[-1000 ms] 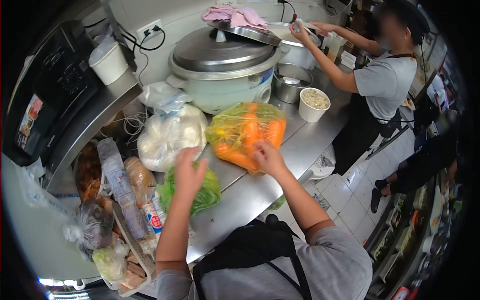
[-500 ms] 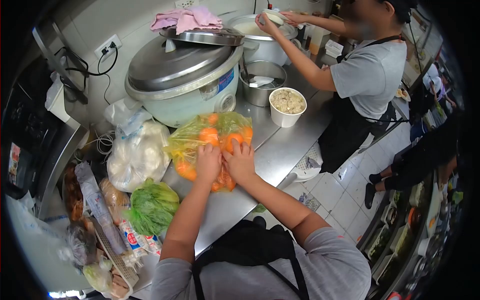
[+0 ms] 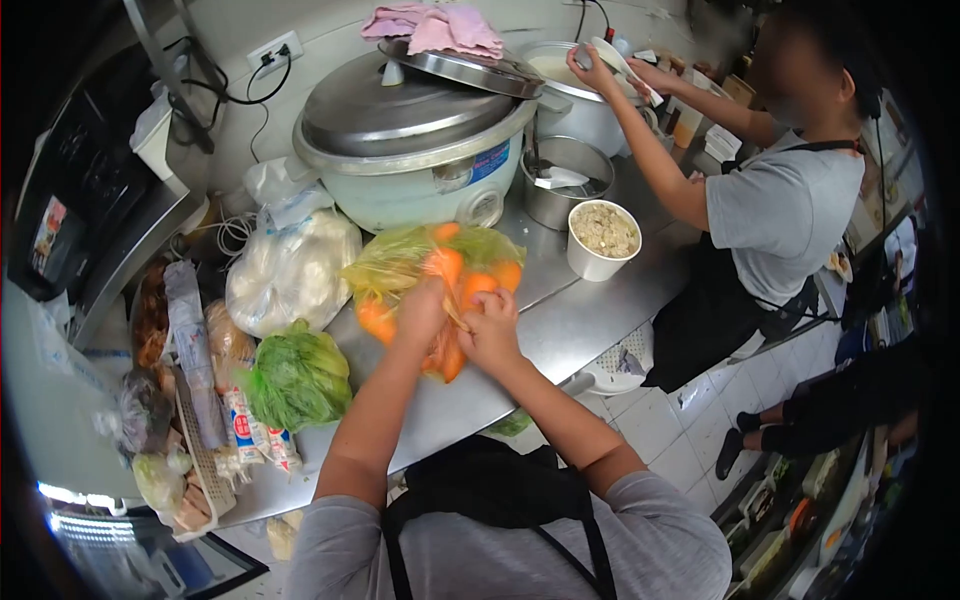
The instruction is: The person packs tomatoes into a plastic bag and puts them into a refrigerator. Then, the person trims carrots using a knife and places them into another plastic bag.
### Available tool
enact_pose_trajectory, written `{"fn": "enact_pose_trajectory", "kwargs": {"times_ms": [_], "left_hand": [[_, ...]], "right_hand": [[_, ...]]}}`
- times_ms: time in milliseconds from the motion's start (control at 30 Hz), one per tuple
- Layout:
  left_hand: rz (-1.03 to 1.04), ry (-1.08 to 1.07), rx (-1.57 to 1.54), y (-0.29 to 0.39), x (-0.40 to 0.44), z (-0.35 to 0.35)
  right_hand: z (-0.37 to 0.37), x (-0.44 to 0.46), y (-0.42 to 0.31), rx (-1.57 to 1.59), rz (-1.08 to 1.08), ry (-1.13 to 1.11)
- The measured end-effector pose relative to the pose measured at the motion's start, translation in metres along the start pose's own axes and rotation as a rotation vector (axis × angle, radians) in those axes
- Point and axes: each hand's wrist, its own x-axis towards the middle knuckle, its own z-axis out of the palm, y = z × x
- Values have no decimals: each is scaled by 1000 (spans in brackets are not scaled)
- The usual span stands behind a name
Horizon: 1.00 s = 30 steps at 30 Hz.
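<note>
A yellow-green plastic bag of carrots (image 3: pixel 444 268) lies on the steel counter (image 3: pixel 530 340) before me. My left hand (image 3: pixel 424 315) is closed on the near side of the bag, and my right hand (image 3: pixel 489 325) pinches its plastic beside it, the two hands almost touching. Left of the bag are a clear bag of white, rounded items (image 3: pixel 290 270) and a bag of green lettuce (image 3: pixel 297 377). Behind it stands a large pale green cooker (image 3: pixel 400 195) with a metal lid.
A paper tub of food (image 3: pixel 603 242) and a steel pot (image 3: pixel 567 205) stand at the back right. A co-worker (image 3: pixel 790 210) stands beyond, hands over a white pot. A basket of packages (image 3: pixel 200 455) lies at left, and a pink cloth (image 3: pixel 435 28) on the lid.
Both my hands have come onto the carrot bag from apart, and now grip its plastic at the near side. The co-worker's hands have shifted over the white pot. The camera view has shifted.
</note>
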Motion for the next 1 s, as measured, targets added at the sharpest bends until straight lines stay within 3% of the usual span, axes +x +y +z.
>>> {"fn": "enact_pose_trajectory", "kwargs": {"times_ms": [67, 133, 233, 367, 467, 567, 667, 767, 833, 900, 1000], "left_hand": [[-123, 105, -137, -2, 5, -3], [-409, 168, -290, -20, 16, -17], [-432, 271, -215, -75, 30, -48], [-383, 345, -127, -58, 45, -100], [-523, 368, -375, -73, 61, -107], [-866, 403, -867, -94, 70, -113], [-872, 374, -515, -138, 60, -90], [-778, 127, -57, -171, 32, -64], [-523, 90, 222, -156, 6, -60], [-638, 109, 100, -156, 2, -50], [-557, -114, -137, -144, -3, -70]], "right_hand": [[-14, -2, 5, 48, -13, -13], [-25, -13, 16, 94, -12, -41], [-40, -45, 35, 172, 16, -101], [-69, -54, 41, 232, -18, -187], [-87, -58, 55, 174, -60, -271], [-97, -76, 74, 170, 4, -330], [-99, -89, 77, 194, 120, -362], [-93, -95, 72, 202, 123, -338], [-87, -98, 63, 205, 104, -339], [-82, -101, 56, 241, 55, -350], [-71, -103, 46, 348, 18, -369]]}}
